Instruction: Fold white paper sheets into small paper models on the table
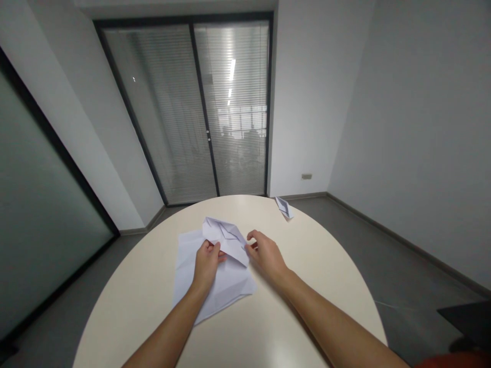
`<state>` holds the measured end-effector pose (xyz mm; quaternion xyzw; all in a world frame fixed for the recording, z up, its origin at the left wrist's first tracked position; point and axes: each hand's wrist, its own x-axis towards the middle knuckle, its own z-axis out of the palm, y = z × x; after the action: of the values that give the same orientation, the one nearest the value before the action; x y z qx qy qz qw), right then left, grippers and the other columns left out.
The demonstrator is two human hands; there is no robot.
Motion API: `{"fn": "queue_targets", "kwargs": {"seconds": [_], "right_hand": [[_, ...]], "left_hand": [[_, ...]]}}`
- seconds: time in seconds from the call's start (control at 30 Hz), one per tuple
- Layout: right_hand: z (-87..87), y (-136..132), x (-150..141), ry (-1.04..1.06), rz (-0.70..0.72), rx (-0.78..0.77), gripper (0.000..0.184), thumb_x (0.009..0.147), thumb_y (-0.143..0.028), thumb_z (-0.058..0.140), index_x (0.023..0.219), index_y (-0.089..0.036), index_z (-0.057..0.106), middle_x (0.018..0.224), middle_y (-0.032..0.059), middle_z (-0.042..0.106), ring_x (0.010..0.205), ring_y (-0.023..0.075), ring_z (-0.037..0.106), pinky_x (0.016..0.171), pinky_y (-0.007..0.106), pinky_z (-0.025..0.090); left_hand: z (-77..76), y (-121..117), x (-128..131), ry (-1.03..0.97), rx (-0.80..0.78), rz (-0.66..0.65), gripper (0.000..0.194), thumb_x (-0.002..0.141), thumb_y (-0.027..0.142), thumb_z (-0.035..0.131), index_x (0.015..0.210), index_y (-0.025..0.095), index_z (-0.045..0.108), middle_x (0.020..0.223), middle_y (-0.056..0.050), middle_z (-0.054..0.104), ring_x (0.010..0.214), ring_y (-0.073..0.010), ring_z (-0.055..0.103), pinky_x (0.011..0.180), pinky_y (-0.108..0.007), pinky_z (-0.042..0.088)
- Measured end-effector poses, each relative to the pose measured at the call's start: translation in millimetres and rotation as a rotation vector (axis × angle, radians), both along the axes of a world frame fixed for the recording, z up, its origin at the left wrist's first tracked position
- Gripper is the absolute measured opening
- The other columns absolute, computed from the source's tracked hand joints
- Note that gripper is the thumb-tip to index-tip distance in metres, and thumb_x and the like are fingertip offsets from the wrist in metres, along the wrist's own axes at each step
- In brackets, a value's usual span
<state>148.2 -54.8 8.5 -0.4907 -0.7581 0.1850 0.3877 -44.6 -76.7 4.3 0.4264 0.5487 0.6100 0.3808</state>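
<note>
A folded white paper piece [225,236] is held just above a creased flat sheet of white paper [226,283] on a round cream table [299,286]. My left hand [206,263] pinches the folded piece at its left lower edge, fingers closed on it. On the other side, my right hand [265,253] grips its right corner with thumb and fingers. Both hands rest over the flat sheet.
A small folded paper shape [284,207] lies near the table's far right edge. Beyond the table are a glass door with blinds [199,112], white walls and grey floor. A dark object [466,317] sits at the lower right.
</note>
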Motion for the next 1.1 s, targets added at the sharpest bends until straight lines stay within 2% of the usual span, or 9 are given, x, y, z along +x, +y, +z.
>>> {"fn": "queue_targets", "kwargs": {"seconds": [0.13,0.33,0.5,0.6,0.7,0.8,0.9,1.0,1.1], "right_hand": [[1.5,-3.6,-1.7,-0.042,0.094,0.073,0.022,0.09,-0.014,0.054,0.104,-0.025,0.068,0.11,0.0047,0.068,0.084,0.0167,0.068,0.079,0.028,0.048],[-3.2,-4.9,-3.9,-0.081,0.054,0.013,0.029,0.089,-0.027,0.064,0.118,-0.023,0.068,0.119,0.0083,0.067,0.08,0.0182,0.067,0.08,0.03,0.049],[-6.2,-2.3,-3.3,-0.172,0.008,0.01,0.016,0.088,-0.023,0.063,0.101,-0.022,0.072,0.111,0.0084,0.068,0.095,0.0218,0.066,0.085,0.031,0.046],[-10.4,2.9,-2.5,-0.118,0.016,-0.015,0.012,0.088,-0.021,0.061,0.092,-0.02,0.072,0.107,0.0082,0.067,0.094,0.0202,0.064,0.085,0.03,0.046],[-13.9,9.6,-2.1,0.069,0.049,-0.053,0.011,0.089,-0.025,0.059,0.089,-0.019,0.069,0.099,0.007,0.068,0.084,0.0183,0.062,0.08,0.03,0.047],[-12.8,15.4,-2.2,0.361,0.135,-0.097,0.021,0.091,-0.038,0.058,0.095,-0.02,0.067,0.103,0.0069,0.068,0.092,0.0197,0.063,0.081,0.031,0.049],[-9.1,20.7,-2.0,0.637,0.195,-0.15,0.035,0.088,-0.055,0.06,0.095,-0.021,0.063,0.102,0.0054,0.068,0.096,0.0205,0.064,0.086,0.034,0.051],[-7.5,26.9,-0.8,0.934,0.145,-0.266,0.043,0.079,-0.063,0.067,0.091,-0.023,0.055,0.085,0.0,0.065,0.082,0.0182,0.064,0.083,0.036,0.057],[-7.6,33.0,1.5,1.179,0.096,-0.355,0.041,0.075,-0.057,0.072,0.087,-0.024,0.051,0.079,-0.0008,0.065,0.075,0.0169,0.065,0.078,0.036,0.06]], "left_hand": [[-0.8,-0.3,0.6,-0.015,0.0,0.006,0.031,0.07,0.046,0.069,0.075,0.019,0.055,0.067,-0.001,0.065,0.068,-0.021,0.07,0.06,-0.031,0.058],[0.0,-0.1,1.3,-0.011,0.015,-0.031,0.033,0.07,0.048,0.069,0.078,0.019,0.056,0.069,-0.003,0.068,0.067,-0.0205,0.069,0.06,-0.031,0.058],[1.1,-1.7,4.4,-0.009,0.008,-0.074,0.034,0.07,0.049,0.071,0.079,0.018,0.059,0.068,-0.003,0.068,0.062,-0.0196,0.068,0.058,-0.03,0.056],[0.3,-1.6,4.5,-0.017,-0.003,-0.088,0.034,0.07,0.048,0.071,0.08,0.018,0.059,0.069,-0.003,0.069,0.063,-0.0197,0.069,0.058,-0.029,0.057],[-0.5,0.7,-1.0,-0.029,-0.023,-0.029,0.028,0.073,0.043,0.07,0.076,0.019,0.057,0.068,-0.003,0.068,0.066,-0.0198,0.07,0.059,-0.029,0.058],[-0.2,4.0,-10.5,-0.106,-0.037,0.032,0.022,0.076,0.035,0.069,0.074,0.019,0.055,0.069,-0.002,0.066,0.065,-0.0177,0.07,0.061,-0.029,0.058],[1.0,6.3,-18.5,-0.209,-0.04,0.023,0.017,0.077,0.03,0.067,0.076,0.019,0.054,0.072,-0.001,0.067,0.065,-0.0158,0.069,0.065,-0.029,0.059],[2.3,7.2,-21.7,-0.274,-0.025,0.002,0.015,0.077,0.028,0.066,0.08,0.02,0.054,0.074,-0.001,0.067,0.067,-0.0158,0.069,0.067,-0.03,0.058],[4.2,7.4,-21.1,-0.294,0.024,0.001,0.019,0.075,0.032,0.067,0.08,0.021,0.053,0.074,0.001,0.065,0.068,-0.0152,0.067,0.068,-0.029,0.057]]}}
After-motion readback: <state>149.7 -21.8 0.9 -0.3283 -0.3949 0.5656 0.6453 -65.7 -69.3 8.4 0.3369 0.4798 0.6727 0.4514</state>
